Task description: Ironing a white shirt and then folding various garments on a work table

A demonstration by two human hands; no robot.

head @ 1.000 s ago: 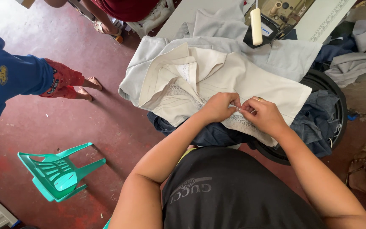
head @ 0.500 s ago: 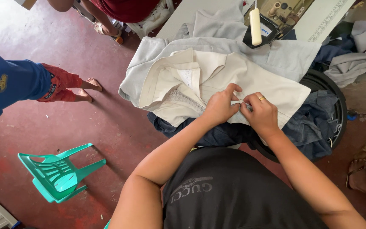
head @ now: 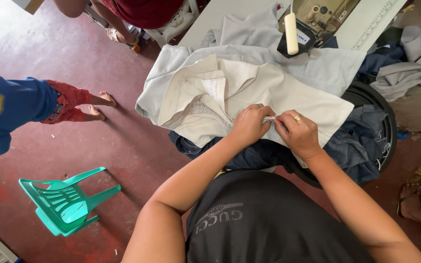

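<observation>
Both hands pinch the cream jacket together, left hand touching right hand, the cloth spreading away from them

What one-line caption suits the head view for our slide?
Both hands, left hand and right hand, pinch a cream garment beside a sewing machine.

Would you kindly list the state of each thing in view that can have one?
Left hand: pinching the cream garment.
Right hand: pinching it too, beside the left.
Cream garment: spread open, collar up.
Green plastic chair: tipped over on the floor.
Dark jeans: bunched beneath the garment.
</observation>
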